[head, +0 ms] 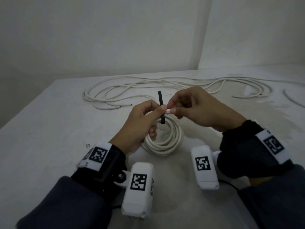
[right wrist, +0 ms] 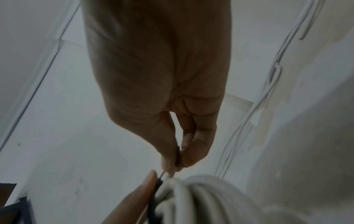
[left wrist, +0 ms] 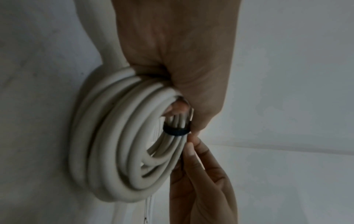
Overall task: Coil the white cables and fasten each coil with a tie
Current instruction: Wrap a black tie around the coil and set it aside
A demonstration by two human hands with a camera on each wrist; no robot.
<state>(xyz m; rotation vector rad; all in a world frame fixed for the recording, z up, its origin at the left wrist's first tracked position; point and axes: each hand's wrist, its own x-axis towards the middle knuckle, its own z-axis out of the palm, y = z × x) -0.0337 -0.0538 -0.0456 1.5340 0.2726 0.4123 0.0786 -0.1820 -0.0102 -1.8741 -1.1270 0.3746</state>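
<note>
Head view shows the white bench (head: pixel 49 129) with loose white cables (head: pixel 148 83) at its far side and one coil (head: pixel 165 142) nearer. The left hand (head: pixel 140 128) grips the coil's top. The right hand (head: pixel 198 109) pinches the coil beside the black tie (head: pixel 160 103) wrapped around it.

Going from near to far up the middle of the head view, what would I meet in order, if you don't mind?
Coiled white cable gripped by the left hand → black tie wrapped around the coil, its end standing up → loose white cables on the table → wall.
</note>
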